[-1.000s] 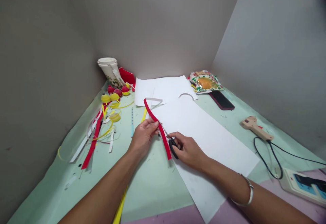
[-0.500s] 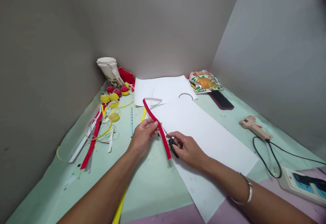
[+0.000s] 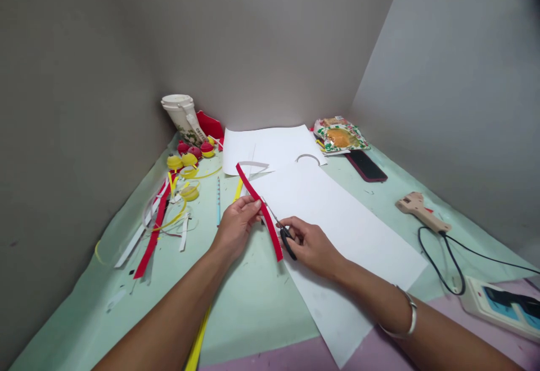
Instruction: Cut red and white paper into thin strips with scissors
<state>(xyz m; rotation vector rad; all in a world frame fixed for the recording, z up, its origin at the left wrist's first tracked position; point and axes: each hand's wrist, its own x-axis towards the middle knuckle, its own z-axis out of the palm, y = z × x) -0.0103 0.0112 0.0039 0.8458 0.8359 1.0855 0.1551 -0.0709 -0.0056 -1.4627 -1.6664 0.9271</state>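
My left hand (image 3: 235, 226) pinches a long red paper strip (image 3: 258, 208) near its middle, holding it above the green table. The strip runs from upper left to lower right. My right hand (image 3: 311, 247) grips small black-handled scissors (image 3: 283, 232), whose thin blades point up-left against the strip's right edge. Both hands hover at the left edge of a large white sheet (image 3: 346, 230).
Red, yellow and white strips (image 3: 158, 219) and small red and yellow balls (image 3: 189, 156) lie at the left near a paper cup (image 3: 181, 115). More white paper (image 3: 270, 146), a snack packet (image 3: 340, 135), a phone (image 3: 366, 164), a glue gun (image 3: 422, 212) and a power strip (image 3: 502, 303) lie behind and to the right.
The scissors blades have slid slightly further up along the red strip. Both hands stay almost where they were.
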